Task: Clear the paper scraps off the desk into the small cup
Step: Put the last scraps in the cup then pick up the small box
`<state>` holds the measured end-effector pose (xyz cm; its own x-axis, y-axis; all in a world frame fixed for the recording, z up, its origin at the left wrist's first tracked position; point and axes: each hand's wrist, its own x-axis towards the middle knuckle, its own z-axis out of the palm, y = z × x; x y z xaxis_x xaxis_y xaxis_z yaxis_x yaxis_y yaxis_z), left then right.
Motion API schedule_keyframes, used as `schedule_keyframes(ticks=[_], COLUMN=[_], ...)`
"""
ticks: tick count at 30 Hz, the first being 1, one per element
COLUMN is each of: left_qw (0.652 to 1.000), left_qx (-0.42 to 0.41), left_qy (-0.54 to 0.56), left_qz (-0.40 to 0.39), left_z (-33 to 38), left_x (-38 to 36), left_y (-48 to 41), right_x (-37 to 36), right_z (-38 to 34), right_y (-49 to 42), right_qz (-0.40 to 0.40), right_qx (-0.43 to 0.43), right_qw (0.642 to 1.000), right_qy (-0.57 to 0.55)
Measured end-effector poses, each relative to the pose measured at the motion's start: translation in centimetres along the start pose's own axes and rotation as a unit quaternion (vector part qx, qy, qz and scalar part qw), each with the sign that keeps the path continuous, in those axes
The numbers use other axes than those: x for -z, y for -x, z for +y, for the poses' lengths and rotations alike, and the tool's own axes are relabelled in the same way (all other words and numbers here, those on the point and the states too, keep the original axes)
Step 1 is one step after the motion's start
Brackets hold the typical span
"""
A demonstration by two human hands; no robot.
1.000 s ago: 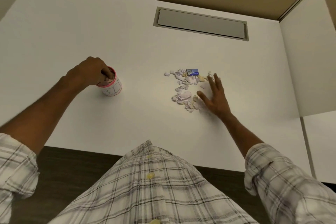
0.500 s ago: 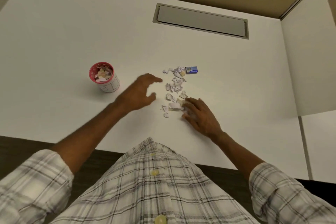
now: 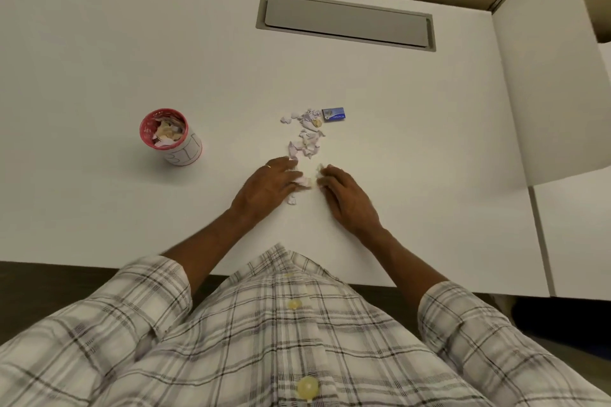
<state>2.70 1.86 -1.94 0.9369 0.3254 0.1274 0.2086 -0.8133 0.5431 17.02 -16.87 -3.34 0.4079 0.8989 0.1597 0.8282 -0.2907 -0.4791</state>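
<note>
Print on the small blue box (image 3: 333,114) and marks on the cup (image 3: 185,152) are unreadable.

The person wears a white plaid shirt (image 3: 330,334) crossed with grey and black lines and fastened down the front by round, pale yellow buttons (image 3: 307,387). The left sleeve (image 3: 132,301) and right sleeve (image 3: 463,324) end in bunched cuffs near the elbows, baring the forearms. A thin ring (image 3: 268,166) circles one finger of the left hand (image 3: 264,187).
</note>
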Motion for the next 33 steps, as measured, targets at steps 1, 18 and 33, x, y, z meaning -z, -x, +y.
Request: schedule_keyframes(ticks=[1,18,33], left_qw=[1.000,0.997,0.989], left_qx=[0.002,0.029,0.135], left_qy=[0.001,-0.041,-0.051], left_qz=[0.012,-0.062,0.014], left_z=[-0.2,-1.0,0.9], left_x=[0.1,-1.4,-3.4], left_y=[0.3,0.9,1.2], right_x=[0.5,1.6,1.1], right_z=[0.6,1.6,1.8], right_y=[0.6,1.7,3.9], right_qz=[0.008,-0.022,-0.024], right_qx=[-0.004,0.035,-0.114], right_qw=[1.000,0.999,0.993], right_qy=[0.002,0.031,0.035])
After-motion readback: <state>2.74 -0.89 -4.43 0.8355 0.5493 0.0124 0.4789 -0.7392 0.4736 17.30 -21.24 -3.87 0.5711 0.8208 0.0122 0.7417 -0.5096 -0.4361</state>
